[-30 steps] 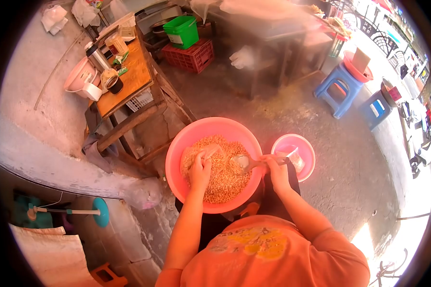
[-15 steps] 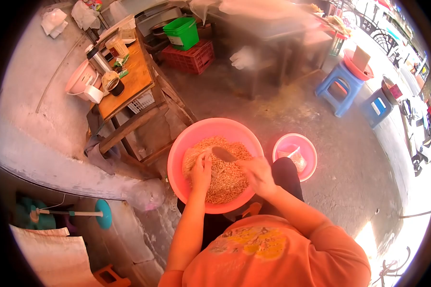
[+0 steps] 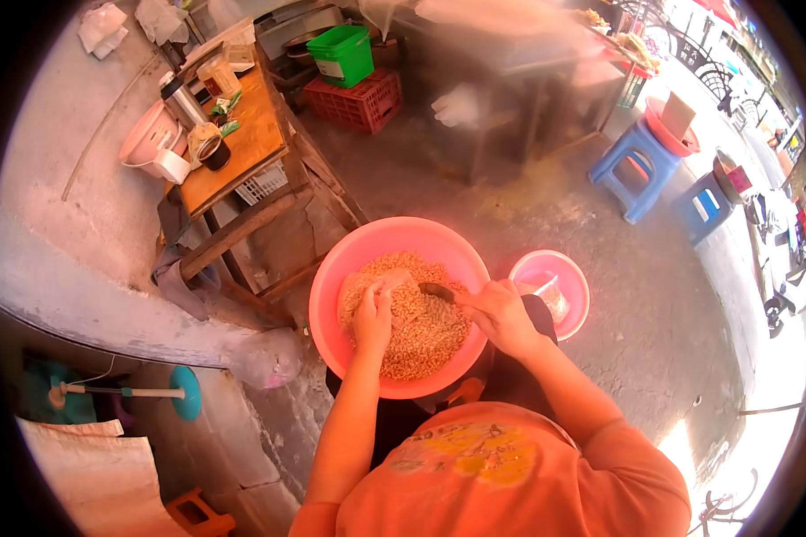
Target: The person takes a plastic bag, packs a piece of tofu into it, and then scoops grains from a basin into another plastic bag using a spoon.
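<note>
A large pink basin in front of me holds a heap of small tan grains. Over the heap, my left hand is closed on what looks like a clear plastic bag, its edges hard to make out. My right hand grips the handle of a dark spoon at the basin's right side. The spoon's bowl points left, toward the bag, low over the grains.
A smaller pink basin with a bagged item stands to the right. On the left is a wooden table bearing a thermos and a dark cup. Blue stools stand at far right, and a red crate lies behind.
My right hand has drawn back slightly to the right, and the spoon has come down from beside my left fingers toward the grains. My left hand stays nearly in place.
</note>
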Demonstrator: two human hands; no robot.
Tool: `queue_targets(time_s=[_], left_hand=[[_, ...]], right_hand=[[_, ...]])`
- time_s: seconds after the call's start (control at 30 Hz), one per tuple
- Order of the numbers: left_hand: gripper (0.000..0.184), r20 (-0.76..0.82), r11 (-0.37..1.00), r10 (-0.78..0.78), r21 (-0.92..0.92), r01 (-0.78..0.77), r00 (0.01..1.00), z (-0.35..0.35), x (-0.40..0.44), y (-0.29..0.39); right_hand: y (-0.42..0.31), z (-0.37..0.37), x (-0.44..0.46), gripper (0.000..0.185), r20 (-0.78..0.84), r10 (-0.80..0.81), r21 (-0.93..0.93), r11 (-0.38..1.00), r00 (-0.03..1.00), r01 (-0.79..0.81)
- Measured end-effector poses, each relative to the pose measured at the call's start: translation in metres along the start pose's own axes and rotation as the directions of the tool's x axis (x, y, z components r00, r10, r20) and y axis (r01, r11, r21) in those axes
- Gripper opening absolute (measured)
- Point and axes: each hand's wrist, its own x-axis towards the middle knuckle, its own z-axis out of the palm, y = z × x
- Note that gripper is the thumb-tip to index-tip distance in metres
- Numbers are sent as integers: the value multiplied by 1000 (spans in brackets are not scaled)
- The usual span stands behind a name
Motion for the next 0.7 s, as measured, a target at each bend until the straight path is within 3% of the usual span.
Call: queue_targets(time_s=[0.07,0.17,0.27,0.37,0.47,0.7], left_hand=[[34,-28,997,40,69,-38,999,6,8,-21],[32,-27,996,43,79,-41,999,3,3,-7],[32,-47,993,42,115,-37,998,5,6,-16],[32,-22,998,-1,70,3,1000,1,-3,7],[31,-43,988,57,147,-50,997,2,1,-6],[31,-45,990,34,137,-28,998,4,4,-7]], right_hand=[[0,-5,15,28,-40,-19,-92,996,999,15],[22,13,43,30,-52,-120,-70,991,991,116],[52,48,70,31,-12,-337,18,941,941,338],[64,59,82,30,134,-417,-4,907,899,421],[67,52,71,29,195,-384,12,921,903,389],[41,-5,8,30,339,-227,-81,960,913,269]])
